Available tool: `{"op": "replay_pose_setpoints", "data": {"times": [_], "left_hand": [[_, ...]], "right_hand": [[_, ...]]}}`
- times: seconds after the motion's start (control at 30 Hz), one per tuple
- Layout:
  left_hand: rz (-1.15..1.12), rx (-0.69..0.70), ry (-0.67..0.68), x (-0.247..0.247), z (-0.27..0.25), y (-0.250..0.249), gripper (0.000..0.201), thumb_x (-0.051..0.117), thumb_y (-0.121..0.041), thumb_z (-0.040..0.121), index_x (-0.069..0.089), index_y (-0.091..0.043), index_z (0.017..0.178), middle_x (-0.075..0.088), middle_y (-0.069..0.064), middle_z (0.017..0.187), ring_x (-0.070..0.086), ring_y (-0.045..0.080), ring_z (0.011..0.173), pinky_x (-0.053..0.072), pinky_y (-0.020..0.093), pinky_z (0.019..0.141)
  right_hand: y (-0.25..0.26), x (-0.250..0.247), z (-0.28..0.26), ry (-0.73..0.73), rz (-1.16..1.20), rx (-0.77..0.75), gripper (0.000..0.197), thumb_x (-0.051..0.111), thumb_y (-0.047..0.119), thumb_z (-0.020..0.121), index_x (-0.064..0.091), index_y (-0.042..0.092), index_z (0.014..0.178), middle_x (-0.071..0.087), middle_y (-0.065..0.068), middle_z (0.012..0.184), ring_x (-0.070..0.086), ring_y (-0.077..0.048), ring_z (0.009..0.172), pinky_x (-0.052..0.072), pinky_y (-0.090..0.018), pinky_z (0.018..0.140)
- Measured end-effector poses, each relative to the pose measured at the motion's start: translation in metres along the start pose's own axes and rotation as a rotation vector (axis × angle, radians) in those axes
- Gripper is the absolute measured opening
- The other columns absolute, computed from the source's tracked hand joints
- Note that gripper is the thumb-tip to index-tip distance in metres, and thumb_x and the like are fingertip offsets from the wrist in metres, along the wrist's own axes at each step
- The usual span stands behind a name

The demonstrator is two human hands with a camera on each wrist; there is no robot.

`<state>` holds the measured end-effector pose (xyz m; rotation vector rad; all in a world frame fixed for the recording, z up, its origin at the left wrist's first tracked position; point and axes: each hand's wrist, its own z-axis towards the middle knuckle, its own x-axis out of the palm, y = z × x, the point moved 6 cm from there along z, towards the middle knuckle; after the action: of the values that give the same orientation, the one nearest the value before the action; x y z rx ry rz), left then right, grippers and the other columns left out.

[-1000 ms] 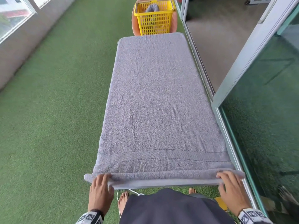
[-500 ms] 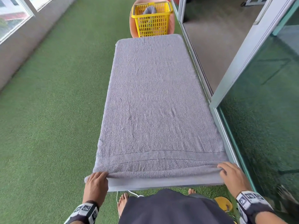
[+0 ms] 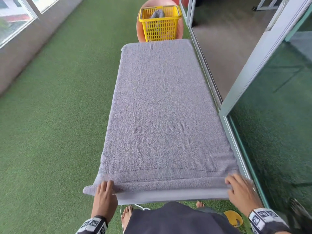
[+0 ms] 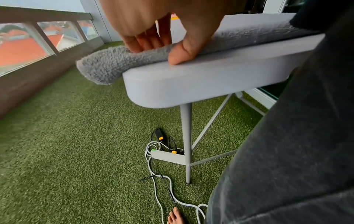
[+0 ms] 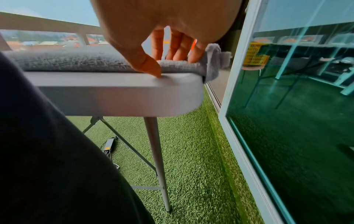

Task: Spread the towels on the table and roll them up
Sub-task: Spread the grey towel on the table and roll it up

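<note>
Green artificial turf surrounds a narrow grey table (image 3: 168, 199) on a glazed balcony, where a grey towel (image 3: 162, 107) lies spread flat, stretching away from both grips. The left hand (image 3: 104, 195) and right hand (image 3: 239, 190) each pinch a near corner, fingers above, thumbs tucked under the first small fold. Soft, limp terry likely needs even, corner-held tension to roll straight.

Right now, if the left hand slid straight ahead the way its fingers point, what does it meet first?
Nothing solid, likely: the left hand points along the flat towel; the first obstacle in line is the yellow basket past the far end.
</note>
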<state>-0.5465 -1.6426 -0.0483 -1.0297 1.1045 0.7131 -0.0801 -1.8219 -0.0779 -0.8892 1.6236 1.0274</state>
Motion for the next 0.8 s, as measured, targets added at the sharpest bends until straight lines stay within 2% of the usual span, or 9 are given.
{"op": "replay_pose_setpoints", "data": {"times": [0.1, 0.2, 0.27, 0.37, 0.47, 0.53, 0.63, 0.7, 0.8], "left_hand": [[0.005, -0.039, 0.049, 0.012, -0.004, 0.018, 0.053, 0.074, 0.014, 0.050, 0.058, -0.007, 0.097, 0.058, 0.006, 0.091, 0.045, 0.020, 0.082, 0.052, 0.039, 0.069], [-0.007, -0.055, 0.074, 0.006, 0.003, 0.024, 0.038, 0.075, 0.014, 0.061, 0.070, -0.006, 0.093, 0.069, 0.007, 0.089, 0.063, 0.026, 0.080, 0.057, 0.038, 0.069], [-0.022, -0.076, 0.076, -0.004, 0.010, 0.023, 0.016, 0.057, -0.004, 0.077, 0.071, -0.011, 0.082, 0.069, 0.002, 0.077, 0.064, 0.023, 0.069, 0.054, 0.034, 0.062], [0.003, -0.121, 0.180, -0.006, 0.022, 0.023, 0.032, 0.029, -0.027, 0.082, 0.060, -0.019, 0.077, 0.062, -0.007, 0.068, 0.057, 0.017, 0.062, 0.040, 0.034, 0.067], [0.088, -0.162, 0.187, -0.009, 0.033, 0.024, 0.012, 0.049, -0.017, 0.084, 0.052, -0.020, 0.095, 0.056, -0.004, 0.080, 0.049, 0.017, 0.072, 0.032, 0.034, 0.075], [0.129, -0.202, 0.132, -0.009, 0.037, 0.025, 0.020, 0.058, -0.011, 0.077, 0.052, -0.017, 0.095, 0.050, 0.000, 0.084, 0.042, 0.018, 0.076, 0.035, 0.036, 0.076], [0.086, -0.090, 0.142, 0.000, 0.033, 0.015, 0.032, 0.051, 0.011, 0.065, 0.051, -0.011, 0.087, 0.045, 0.001, 0.085, 0.034, 0.016, 0.075, 0.044, 0.036, 0.069], [0.044, -0.078, 0.167, 0.005, 0.026, 0.014, 0.042, 0.058, 0.012, 0.058, 0.051, -0.012, 0.092, 0.044, -0.001, 0.089, 0.032, 0.015, 0.079, 0.042, 0.032, 0.071], [-0.002, -0.047, 0.091, 0.001, 0.025, 0.016, 0.044, 0.070, 0.012, 0.061, 0.060, -0.009, 0.098, 0.057, 0.003, 0.094, 0.041, 0.016, 0.084, 0.046, 0.032, 0.076]], "right_hand": [[-0.006, 0.004, -0.005, -0.027, 0.049, 0.024, 0.040, 0.071, 0.007, 0.070, 0.059, 0.030, 0.101, 0.049, 0.015, 0.104, 0.050, -0.008, 0.093, 0.053, -0.038, 0.083], [-0.012, -0.001, 0.000, -0.077, 0.136, 0.085, 0.039, 0.068, -0.002, 0.077, 0.068, 0.017, 0.112, 0.063, 0.006, 0.113, 0.059, -0.015, 0.099, 0.054, -0.042, 0.089], [-0.010, -0.011, 0.005, -0.094, 0.129, 0.095, 0.028, 0.069, -0.002, 0.077, 0.073, 0.014, 0.101, 0.069, 0.002, 0.102, 0.061, -0.017, 0.091, 0.054, -0.043, 0.085], [-0.002, -0.024, 0.015, -0.063, 0.014, 0.069, 0.022, 0.065, 0.009, 0.084, 0.062, 0.026, 0.070, 0.061, 0.011, 0.069, 0.051, -0.014, 0.069, 0.046, -0.038, 0.069], [0.000, -0.031, 0.020, -0.071, -0.016, 0.103, 0.016, 0.060, 0.012, 0.086, 0.055, 0.027, 0.085, 0.058, 0.010, 0.084, 0.054, -0.016, 0.078, 0.040, -0.036, 0.076], [0.002, -0.035, 0.023, -0.148, -0.079, 0.107, 0.026, 0.067, 0.005, 0.074, 0.057, 0.023, 0.090, 0.056, 0.003, 0.092, 0.050, -0.021, 0.081, 0.037, -0.037, 0.074], [0.014, -0.024, 0.024, -0.065, -0.059, 0.012, 0.040, 0.068, -0.002, 0.066, 0.046, 0.028, 0.078, 0.044, 0.010, 0.084, 0.043, -0.014, 0.076, 0.039, -0.036, 0.071], [0.016, -0.015, 0.022, -0.007, -0.056, -0.011, 0.037, 0.069, 0.004, 0.068, 0.051, 0.029, 0.088, 0.045, 0.011, 0.092, 0.047, -0.012, 0.085, 0.046, -0.037, 0.079], [0.010, -0.015, 0.022, -0.045, 0.007, 0.013, 0.038, 0.069, 0.003, 0.072, 0.062, 0.021, 0.105, 0.056, 0.005, 0.106, 0.054, -0.017, 0.099, 0.049, -0.041, 0.091]]}}
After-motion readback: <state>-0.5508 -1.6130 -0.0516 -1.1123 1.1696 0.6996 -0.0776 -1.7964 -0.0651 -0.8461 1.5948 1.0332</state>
